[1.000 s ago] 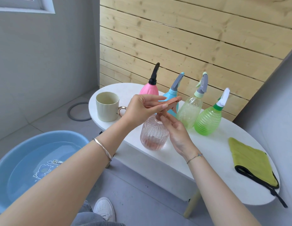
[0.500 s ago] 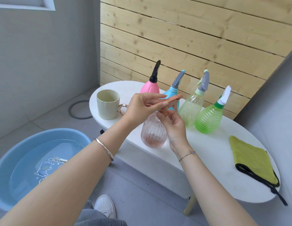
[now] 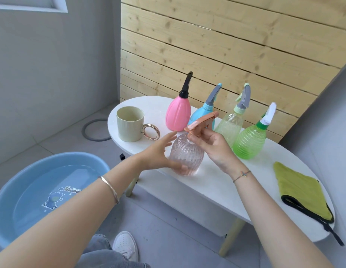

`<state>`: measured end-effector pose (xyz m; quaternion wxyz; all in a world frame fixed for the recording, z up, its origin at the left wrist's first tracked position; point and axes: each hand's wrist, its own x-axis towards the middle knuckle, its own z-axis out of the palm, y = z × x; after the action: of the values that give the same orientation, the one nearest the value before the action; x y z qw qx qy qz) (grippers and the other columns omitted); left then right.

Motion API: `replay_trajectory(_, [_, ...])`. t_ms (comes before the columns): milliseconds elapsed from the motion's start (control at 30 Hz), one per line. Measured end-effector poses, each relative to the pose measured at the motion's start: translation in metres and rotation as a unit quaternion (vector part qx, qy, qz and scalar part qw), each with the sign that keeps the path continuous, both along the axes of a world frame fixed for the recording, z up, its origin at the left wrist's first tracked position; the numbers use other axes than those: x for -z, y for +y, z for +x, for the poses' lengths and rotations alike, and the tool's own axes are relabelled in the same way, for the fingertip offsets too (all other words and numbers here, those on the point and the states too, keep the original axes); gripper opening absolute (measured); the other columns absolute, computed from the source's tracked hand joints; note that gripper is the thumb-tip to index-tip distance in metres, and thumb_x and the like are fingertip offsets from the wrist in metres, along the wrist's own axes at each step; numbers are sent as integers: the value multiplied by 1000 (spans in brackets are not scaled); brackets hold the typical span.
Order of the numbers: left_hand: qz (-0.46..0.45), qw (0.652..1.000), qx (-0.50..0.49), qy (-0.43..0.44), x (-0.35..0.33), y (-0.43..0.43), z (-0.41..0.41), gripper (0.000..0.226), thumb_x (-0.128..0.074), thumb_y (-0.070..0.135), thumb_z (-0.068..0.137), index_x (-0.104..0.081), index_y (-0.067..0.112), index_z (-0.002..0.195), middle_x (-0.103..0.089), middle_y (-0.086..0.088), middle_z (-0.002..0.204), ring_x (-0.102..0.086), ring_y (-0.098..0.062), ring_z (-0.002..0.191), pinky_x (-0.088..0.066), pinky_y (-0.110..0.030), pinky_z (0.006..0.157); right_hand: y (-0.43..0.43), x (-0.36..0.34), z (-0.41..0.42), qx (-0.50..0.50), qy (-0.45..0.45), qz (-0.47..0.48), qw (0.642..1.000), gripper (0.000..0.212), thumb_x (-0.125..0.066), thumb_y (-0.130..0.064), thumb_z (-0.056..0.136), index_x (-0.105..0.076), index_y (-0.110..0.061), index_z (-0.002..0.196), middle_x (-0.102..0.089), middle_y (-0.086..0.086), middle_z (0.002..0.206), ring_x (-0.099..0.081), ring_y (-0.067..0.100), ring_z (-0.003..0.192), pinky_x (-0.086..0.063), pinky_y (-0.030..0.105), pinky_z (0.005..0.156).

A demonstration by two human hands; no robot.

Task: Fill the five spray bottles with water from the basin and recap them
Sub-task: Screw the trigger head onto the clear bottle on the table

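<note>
On the white worktop (image 3: 216,188), the right hand (image 3: 212,149) grips the orange spray head (image 3: 201,122) atop the clear ribbed bottle (image 3: 187,153). The left hand (image 3: 156,153) rests against its side, fingers extended. A water-filled basin (image 3: 71,157) sits on the floor.

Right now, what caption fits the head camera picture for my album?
Right grip holds the orange spray top on the clear bottle; left grip touches its side, on a white table.
</note>
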<state>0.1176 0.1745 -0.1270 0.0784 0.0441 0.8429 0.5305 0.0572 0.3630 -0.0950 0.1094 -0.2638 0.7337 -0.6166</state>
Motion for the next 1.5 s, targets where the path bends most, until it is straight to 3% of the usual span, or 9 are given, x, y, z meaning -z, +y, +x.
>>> replay_trajectory(100, [-51,997,10,57,6,10,-12,108,-91,16,67,-24,25,152,-43,12,137,-40,-5,128,-29,-9,93,2,1,-5,3,20,28,999,22,-67,-6,85,-66,-8,106,-69,7,110,-61,9,108,-42,26,103])
replay_trajectory(333, [3,995,-30,96,29,12,-17,102,-83,54,47,-40,38,139,-61,13,125,-57,-9,117,-45,-31,103,-6,11,0,71,57,-20,996,21,-72,-7,80,-70,-23,94,-72,-8,97,-64,4,97,-46,22,96])
replay_trajectory(533, [15,990,-80,115,33,21,-12,96,-90,38,58,-40,37,140,-60,15,125,-57,-6,111,-46,-28,99,-12,11,6,109,80,-36,990,20,-73,-10,81,-70,-20,97,-72,-3,96,-63,2,93,-45,13,85])
replay_trajectory(667, [21,989,-103,108,29,28,-7,99,-87,47,52,-40,35,138,-58,17,126,-55,-7,114,-43,-23,93,-15,6,11,153,114,18,981,16,-75,-20,81,-69,-25,94,-73,-5,95,-64,5,95,-46,15,86])
replay_trajectory(867, [-9,999,-27,20,6,6,-3,107,-91,32,65,-28,27,151,-47,10,140,-49,-9,123,-40,-22,98,-26,1,22,259,140,69,953,23,-83,-27,70,-68,-25,87,-70,-15,83,-65,3,84,-49,19,79])
replay_trajectory(967, [-27,999,-36,-9,-11,-19,5,91,-84,25,77,-31,25,151,-46,4,147,-51,-12,120,-42,-24,97,-26,-10,20,238,116,96,959,23,-83,-23,70,-67,-28,85,-66,-19,80,-61,-4,83,-49,21,83])
replay_trajectory(1133, [-1,995,-101,22,-64,-51,10,48,-55,45,96,-55,18,136,-65,1,124,-64,-12,103,-51,-27,92,-39,-44,13,197,132,111,965,25,-82,-19,72,-69,-27,90,-67,-16,86,-62,-1,86,-49,23,89])
replay_trajectory(1300, [62,982,-161,72,-102,-74,0,58,-25,53,102,-52,17,140,-57,1,138,-59,-16,114,-41,-35,106,-78,-115,-23,170,174,48,969,23,-79,-16,77,-66,-20,95,-73,3,92,-66,18,83,-52,38,89])
replay_trajectory(1500, [66,975,-201,70,-124,-111,-33,71,-10,57,101,-43,14,148,-49,-2,148,-45,-14,132,-25,-23,103,-147,-136,-75,158,172,28,972,20,-76,-13,79,-66,-11,95,-71,19,98,-63,40,96,-50,47,90])
